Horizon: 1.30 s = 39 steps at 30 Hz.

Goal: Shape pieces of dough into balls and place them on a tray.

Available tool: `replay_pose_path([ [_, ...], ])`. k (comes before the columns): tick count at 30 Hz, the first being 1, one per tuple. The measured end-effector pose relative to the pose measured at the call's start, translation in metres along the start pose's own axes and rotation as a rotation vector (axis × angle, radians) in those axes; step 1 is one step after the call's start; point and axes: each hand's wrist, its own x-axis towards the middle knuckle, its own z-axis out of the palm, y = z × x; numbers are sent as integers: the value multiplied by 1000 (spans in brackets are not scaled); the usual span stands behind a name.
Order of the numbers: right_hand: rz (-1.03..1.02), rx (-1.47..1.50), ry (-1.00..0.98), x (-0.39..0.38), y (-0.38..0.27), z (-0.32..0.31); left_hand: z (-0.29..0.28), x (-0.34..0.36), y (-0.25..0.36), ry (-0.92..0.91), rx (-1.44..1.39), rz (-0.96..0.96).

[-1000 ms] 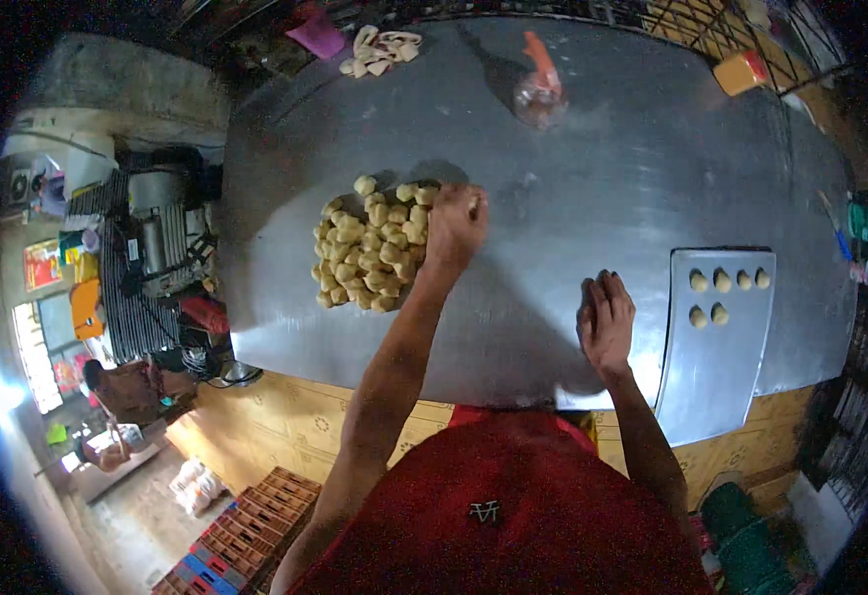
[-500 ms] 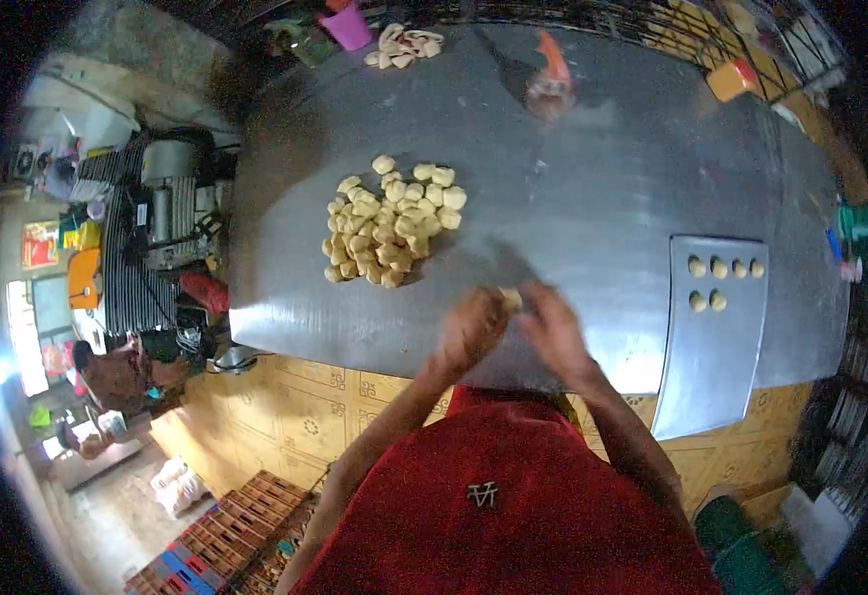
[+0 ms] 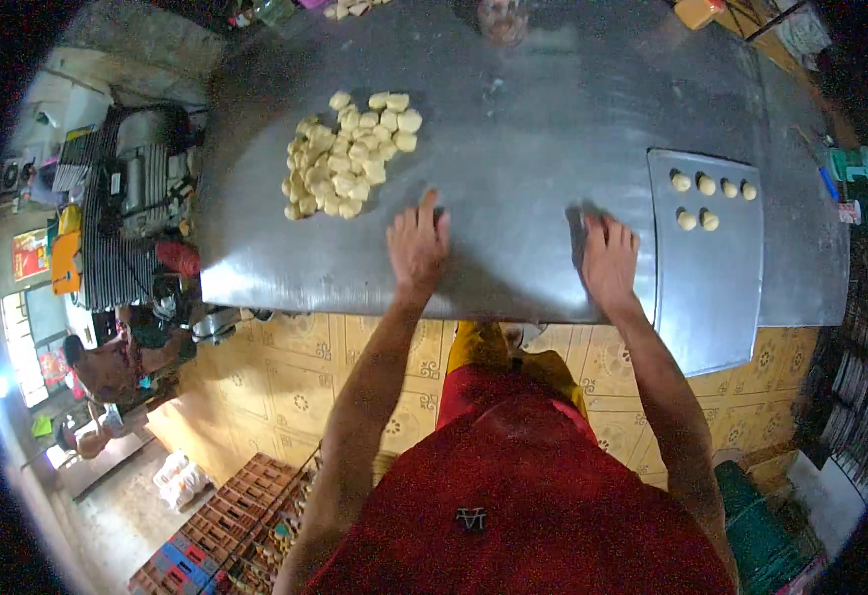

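My left hand [image 3: 419,246] is palm down over the table, its index finger stretched toward the pile of pale dough pieces [image 3: 340,164]. The fingers are apart, and no dough shows in them. Farther right, my right hand [image 3: 610,260] hovers low or rests beside the metal tray [image 3: 707,288], palm down with its fingers slightly bent and apart. Whatever lies beneath either palm is hidden. Several small round dough balls [image 3: 709,186] sit in two rows on the tray's far half. Its near end juts past the table edge.
The grey metal table [image 3: 513,149] spans the view. At its far side stand a clear container [image 3: 503,20] and more pale pieces [image 3: 355,8]. Stacked dark trays [image 3: 122,213] are at the left. Crates [image 3: 221,516] stand on the floor at lower left; a person [image 3: 107,372] is beyond.
My hands were together with a small pale piece between them; now they are wide apart, and that piece is out of sight. The view has shifted, so the table sits higher.
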Motion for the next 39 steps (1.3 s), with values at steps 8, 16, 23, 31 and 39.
replay_pose_path([
  [8, 209, 388, -341, -10, -5, -2, -11, 3, -4, -182, -101, -68],
  [16, 117, 208, -23, 29, -17, 23, 20, 43, -3, -147, -200, -197],
  [23, 130, 153, 54, 42, -4, 30, 24, 77, 9, -23, -87, 35],
  [31, 52, 345, 57, 71, -11, 32, 56, 121, 10, -34, -266, 50],
  [39, 227, 200, -67, 111, -20, 38, 54, 158, 19, -51, -306, 107],
])
